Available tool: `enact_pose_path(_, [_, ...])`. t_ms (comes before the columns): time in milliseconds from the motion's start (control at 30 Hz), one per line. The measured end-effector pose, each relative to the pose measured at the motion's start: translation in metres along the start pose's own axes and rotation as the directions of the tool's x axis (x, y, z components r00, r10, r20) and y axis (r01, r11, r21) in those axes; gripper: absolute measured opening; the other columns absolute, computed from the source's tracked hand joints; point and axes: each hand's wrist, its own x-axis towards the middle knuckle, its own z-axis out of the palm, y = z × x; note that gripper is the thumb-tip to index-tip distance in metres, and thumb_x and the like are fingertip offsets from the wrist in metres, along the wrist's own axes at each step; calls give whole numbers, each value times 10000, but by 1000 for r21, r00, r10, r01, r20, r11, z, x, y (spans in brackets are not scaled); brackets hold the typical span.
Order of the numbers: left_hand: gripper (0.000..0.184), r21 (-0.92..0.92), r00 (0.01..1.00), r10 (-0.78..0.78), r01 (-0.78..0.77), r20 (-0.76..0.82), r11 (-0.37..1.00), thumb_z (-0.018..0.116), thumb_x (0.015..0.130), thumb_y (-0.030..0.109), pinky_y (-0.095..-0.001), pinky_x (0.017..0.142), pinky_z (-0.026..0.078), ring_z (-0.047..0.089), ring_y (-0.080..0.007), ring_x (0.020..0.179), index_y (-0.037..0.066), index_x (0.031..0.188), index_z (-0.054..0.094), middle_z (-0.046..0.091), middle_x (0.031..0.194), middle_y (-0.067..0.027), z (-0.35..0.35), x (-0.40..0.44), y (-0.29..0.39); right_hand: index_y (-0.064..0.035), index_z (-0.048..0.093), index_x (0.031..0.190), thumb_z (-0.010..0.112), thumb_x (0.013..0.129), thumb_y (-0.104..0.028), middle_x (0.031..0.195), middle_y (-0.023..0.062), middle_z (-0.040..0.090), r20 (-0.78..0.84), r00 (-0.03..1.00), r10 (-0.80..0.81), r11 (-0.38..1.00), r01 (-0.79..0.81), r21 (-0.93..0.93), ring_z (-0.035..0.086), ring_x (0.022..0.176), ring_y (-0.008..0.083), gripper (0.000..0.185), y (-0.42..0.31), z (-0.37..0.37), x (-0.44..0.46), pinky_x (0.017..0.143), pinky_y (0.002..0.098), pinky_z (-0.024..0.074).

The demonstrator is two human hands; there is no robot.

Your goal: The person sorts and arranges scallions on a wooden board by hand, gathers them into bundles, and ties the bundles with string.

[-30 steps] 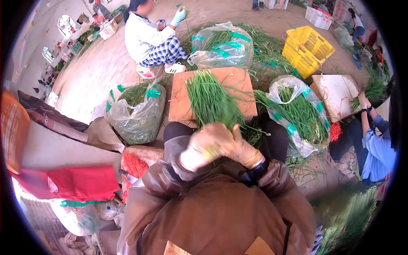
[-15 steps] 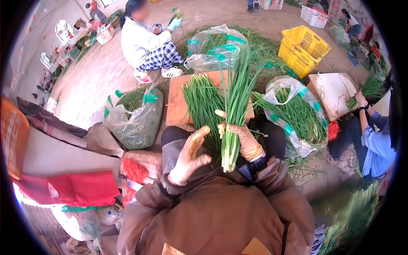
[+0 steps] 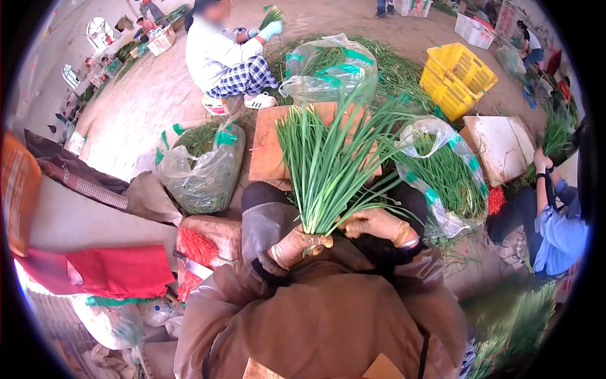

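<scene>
My left hand [image 3: 297, 247] is closed round the lower, pale ends of a bunch of green stalks [image 3: 334, 183], whose leaves fan out upward and to the right. Beside the bunch, on its right, my right hand [image 3: 377, 226] has its fingers bent together near the outer stalks; what they hold, if anything, is hidden. Both hands wear thin gloves. Behind the bunch, more stalks [image 3: 291, 136] lie on an orange-brown board [image 3: 266, 165].
Plastic bags of greens stand at the left [image 3: 211, 183], the right [image 3: 470, 192] and beyond the board [image 3: 331, 72]. A yellow crate [image 3: 451, 82] is farther back. A knife [image 3: 194, 266] lies by red ties [image 3: 199, 246]. One person [image 3: 218, 57] sits ahead, another [image 3: 562, 215] at the right.
The bunch has passed from my right hand to my left hand and its leaves have spread. My left hand has closed. My right hand has moved slightly right.
</scene>
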Motion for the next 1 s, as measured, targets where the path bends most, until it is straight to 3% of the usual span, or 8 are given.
enact_pose_path(233, [619,80,997,-68,69,-22,994,761,814,206,-192,590,410,551,-76,781,71,1358,500,614,934,-22,-4,-2,-11,-1,663,1024,569,912,-26,929,55,702,-420,820,-388,921,366,-136,596,678,82,149,-71,16,-27,630,224,488])
enact_pose_path(367, [616,154,998,-58,61,-26,986,760,814,201,-186,621,427,569,-79,807,71,1357,501,627,951,-23,3,-2,-7,-96,649,1085,669,871,-247,859,72,678,-609,653,-451,748,-96,-657,638,664,188,262,-82,13,11,628,304,505])
enact_pose_path(400, [620,171,997,-61,68,-42,983,760,814,200,-183,627,432,575,-80,816,69,1360,497,633,961,-25,4,-4,-8,-91,660,1009,697,835,-319,808,74,665,-547,594,-590,688,16,-726,640,673,235,289,-61,6,26,624,339,503])
enact_pose_path(600, [595,156,991,-79,95,-108,983,748,825,189,-183,623,441,590,-81,839,62,1352,503,651,977,-26,-2,-10,-11,-57,662,922,675,860,-159,745,37,652,-612,726,-312,950,234,-206,552,538,113,120,-50,15,38,548,255,458])
enact_pose_path(767, [569,185,993,-67,85,-101,979,740,833,184,-189,630,444,589,-80,798,59,1340,514,659,961,-25,-6,-4,-16,-61,660,906,691,856,-231,746,63,667,-655,669,-351,935,216,-280,602,570,168,180,-51,17,40,566,294,479])
enact_pose_path(833, [568,220,991,-74,98,-113,971,741,831,181,-190,631,444,586,-79,779,59,1338,515,662,953,-27,-13,-2,-22,-61,651,870,725,832,-211,705,69,611,-601,609,-518,719,-70,-691,550,578,155,172,-49,16,43,581,284,466])
enact_pose_path(867, [567,242,987,-93,123,-131,962,743,827,176,-191,628,443,581,-79,767,60,1335,518,663,945,-26,-16,-2,-24,-73,629,809,701,810,-408,751,144,663,-617,645,-451,773,-64,-631,646,727,355,343,-54,18,43,654,426,498])
enact_pose_path(1000, [570,202,978,-90,128,-188,971,745,820,165,-194,616,437,558,-73,722,71,1335,520,662,919,-20,-13,-2,-23,-46,624,824,718,821,-289,661,106,625,-648,707,-283,938,64,-340,612,574,248,260,-30,10,55,574,351,477])
